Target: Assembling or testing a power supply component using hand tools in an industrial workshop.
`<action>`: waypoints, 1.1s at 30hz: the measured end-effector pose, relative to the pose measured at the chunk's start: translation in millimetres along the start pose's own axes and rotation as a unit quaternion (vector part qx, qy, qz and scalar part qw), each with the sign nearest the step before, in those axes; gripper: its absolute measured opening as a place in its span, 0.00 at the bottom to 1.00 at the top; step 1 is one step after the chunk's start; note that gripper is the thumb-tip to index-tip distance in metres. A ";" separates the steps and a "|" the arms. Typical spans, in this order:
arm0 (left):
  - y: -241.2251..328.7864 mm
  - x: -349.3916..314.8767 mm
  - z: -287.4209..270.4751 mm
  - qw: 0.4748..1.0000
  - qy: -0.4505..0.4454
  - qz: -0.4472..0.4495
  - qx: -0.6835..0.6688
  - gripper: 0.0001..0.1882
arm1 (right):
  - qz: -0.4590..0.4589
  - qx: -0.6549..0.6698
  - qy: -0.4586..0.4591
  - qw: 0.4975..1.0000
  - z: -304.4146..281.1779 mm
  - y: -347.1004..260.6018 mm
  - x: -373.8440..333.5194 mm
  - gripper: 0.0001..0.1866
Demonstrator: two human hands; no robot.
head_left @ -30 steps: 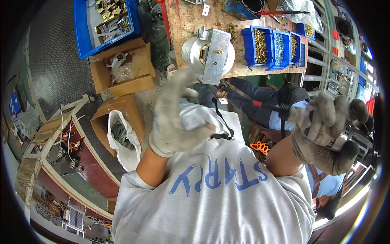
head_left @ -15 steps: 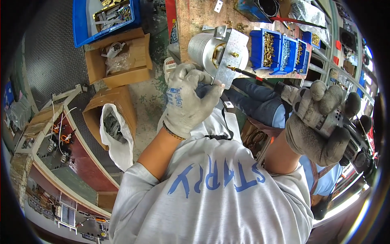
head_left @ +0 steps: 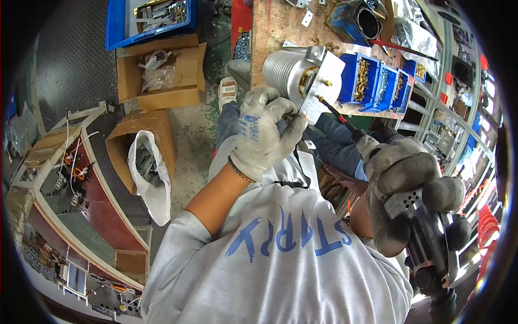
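A ribbed silvery metal cylinder lies on its side at the workbench's near edge, with a flat metal plate across its end. My left hand, in a grey glove, pinches the plate's lower corner between thumb and fingers. A brass screw stands out of the plate. My right hand, also gloved, wraps round a black and grey power screwdriver. Its long bit reaches the plate just below that screw, at a brass-coloured tip; whether this is a second screw I cannot tell.
Blue bins of brass and silvery screws stand right of the cylinder. Behind are a blue housing and a red rod. Cardboard boxes and a blue crate stand left. Another person's legs are beyond the bench edge.
My right hand has swung down and inward, lowering the screwdriver's rear end, while its bit stays at the plate. The view has shifted slightly. My left hand keeps its hold.
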State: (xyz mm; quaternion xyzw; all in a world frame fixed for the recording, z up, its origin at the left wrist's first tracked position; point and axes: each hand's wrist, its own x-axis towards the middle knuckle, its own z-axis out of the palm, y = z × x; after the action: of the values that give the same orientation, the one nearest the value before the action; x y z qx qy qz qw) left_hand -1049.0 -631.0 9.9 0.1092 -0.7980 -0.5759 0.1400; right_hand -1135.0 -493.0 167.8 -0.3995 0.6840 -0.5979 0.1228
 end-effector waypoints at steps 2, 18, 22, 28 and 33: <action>4.2 1.2 1.4 1.000 0.001 0.001 -0.008 0.09 | 0.014 0.006 -0.039 0.999 -10.0 -8.3 6.6 0.32; -4.7 -2.0 4.3 1.000 -0.012 -0.020 -0.018 0.10 | 0.043 0.062 0.016 0.997 -10.8 3.6 0.7 0.32; 1.5 -0.6 3.5 0.999 -0.037 -0.030 -0.021 0.11 | 0.026 0.037 0.001 0.999 -20.0 -9.5 8.0 0.33; -1.9 -2.0 4.1 0.999 -0.011 -0.035 -0.035 0.12 | 0.008 0.108 0.103 0.989 -38.4 -31.0 -1.7 0.34; 12.9 2.6 2.3 0.997 -0.060 -0.053 -0.022 0.12 | 0.009 0.112 0.280 0.953 -48.8 -24.3 -21.0 0.30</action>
State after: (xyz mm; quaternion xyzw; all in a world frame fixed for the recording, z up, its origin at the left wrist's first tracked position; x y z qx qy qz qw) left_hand -1052.4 -625.8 21.7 0.1133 -0.7850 -0.6056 0.0640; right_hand -1143.2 -442.5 196.0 -0.1935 0.6231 -0.7574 -0.0238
